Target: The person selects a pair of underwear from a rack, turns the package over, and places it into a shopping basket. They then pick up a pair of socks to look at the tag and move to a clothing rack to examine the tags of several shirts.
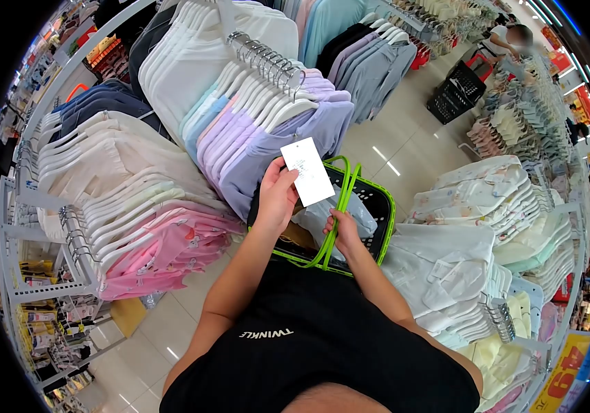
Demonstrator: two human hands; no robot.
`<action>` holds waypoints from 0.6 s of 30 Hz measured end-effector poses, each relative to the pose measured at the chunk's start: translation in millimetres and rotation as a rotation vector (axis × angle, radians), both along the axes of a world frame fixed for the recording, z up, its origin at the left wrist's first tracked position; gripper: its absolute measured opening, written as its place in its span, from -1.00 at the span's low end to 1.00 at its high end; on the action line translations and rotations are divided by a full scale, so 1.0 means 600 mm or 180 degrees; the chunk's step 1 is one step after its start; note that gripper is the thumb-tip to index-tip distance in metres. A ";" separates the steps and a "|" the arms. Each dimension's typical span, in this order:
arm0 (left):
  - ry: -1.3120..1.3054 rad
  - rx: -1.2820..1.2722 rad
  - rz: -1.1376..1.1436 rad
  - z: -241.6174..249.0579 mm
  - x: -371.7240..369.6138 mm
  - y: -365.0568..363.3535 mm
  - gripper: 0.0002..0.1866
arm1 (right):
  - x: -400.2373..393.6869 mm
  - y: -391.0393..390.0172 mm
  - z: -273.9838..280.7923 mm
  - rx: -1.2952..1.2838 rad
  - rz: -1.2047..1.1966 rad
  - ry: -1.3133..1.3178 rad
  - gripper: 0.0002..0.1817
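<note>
A white tag (307, 172) with small print is pinched between the thumb and fingers of my left hand (278, 196), beside the front lavender garment (243, 184) on the rack. My right hand (343, 231) is wrapped round the bright green handles (333, 242) of a black shopping basket (380, 221) with a green rim. The basket hangs in front of my body. Inside it lies a pale grey-blue plastic-wrapped item (358, 210), with something brown partly hidden under my left forearm.
Pink printed clothes (171, 251) and cream ones (95, 162) hang at the left. White shirts (436, 265) hang at the right. Farther up the tiled aisle (405, 138) are a black cart basket (455, 93) and another person (505, 43). A yellow price sign (563, 372) is lower right.
</note>
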State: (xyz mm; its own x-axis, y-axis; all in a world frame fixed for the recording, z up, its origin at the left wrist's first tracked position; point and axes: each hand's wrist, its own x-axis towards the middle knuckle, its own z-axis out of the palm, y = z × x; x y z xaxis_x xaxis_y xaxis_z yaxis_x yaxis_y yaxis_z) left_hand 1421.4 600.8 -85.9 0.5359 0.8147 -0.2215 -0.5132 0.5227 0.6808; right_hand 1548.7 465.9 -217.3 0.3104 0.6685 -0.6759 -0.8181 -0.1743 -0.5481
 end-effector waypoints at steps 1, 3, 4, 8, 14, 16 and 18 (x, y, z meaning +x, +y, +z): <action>-0.0192 -0.0195 0.0014 -0.006 0.001 0.002 -0.53 | 0.001 0.000 -0.001 0.0001 0.0004 0.0002 -0.80; -0.0326 -0.0126 -0.0166 -0.010 0.006 0.005 -0.50 | 0.002 -0.001 -0.003 -0.0042 -0.0011 0.0000 -0.80; -0.0463 -0.0062 -0.0351 -0.008 0.008 0.006 -0.46 | 0.002 -0.001 -0.005 -0.0043 -0.0010 0.0006 -0.80; -0.0719 -0.0297 -0.0637 -0.006 0.013 0.004 -0.39 | 0.005 -0.002 -0.011 -0.0044 -0.0015 -0.0002 -0.85; -0.1327 -0.1204 -0.0607 -0.010 0.008 0.006 -0.27 | 0.011 -0.002 -0.011 -0.0020 0.0049 0.0026 -0.81; -0.1198 -0.1171 -0.0556 -0.020 0.009 0.006 -0.33 | 0.011 -0.001 -0.011 -0.0036 0.0053 0.0017 -0.81; -0.1064 -0.1144 -0.0507 -0.030 0.007 0.005 -0.38 | 0.010 -0.001 -0.009 0.0028 0.0049 0.0048 -0.81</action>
